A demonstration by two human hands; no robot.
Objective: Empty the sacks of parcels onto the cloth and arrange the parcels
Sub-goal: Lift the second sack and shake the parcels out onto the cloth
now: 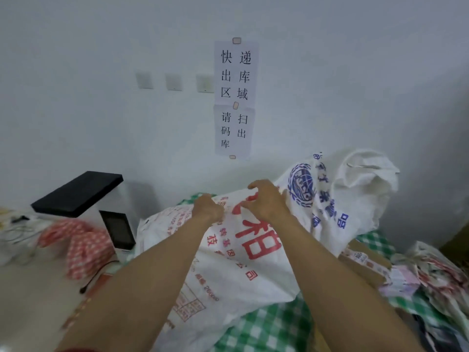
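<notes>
The red-printed sack, a white woven bag with large red characters, lies slumped across the green-and-white checked cloth in the middle of our view, its upper end raised toward the wall. Our left hand is bunched into a fist on that upper end, the fingers curled tight into the fabric and gripping it. Our right hand sits just beside it on the same fold, fingers and thumb bent in an arch with a gap between them where the red print shows through. The blur keeps us from telling whether the tips have actually closed on the weave. Both forearms stretch out over the sack's body.

Directly behind and to the right stands the blue-printed sack, white with a round blue emblem and blue characters. It touches the first one, and its mouth flops open at the top right. At its foot, on the cloth, a flat cardboard box with a label pokes out from under the sacks, and beyond it at the right edge is a heap of soft parcels, too smeared for us to count.

To the left of the cloth are a white device with a black top and a small dark screen, a crumpled red checked fabric and a dark cable. On the wall hang paper notices beside three switches.
</notes>
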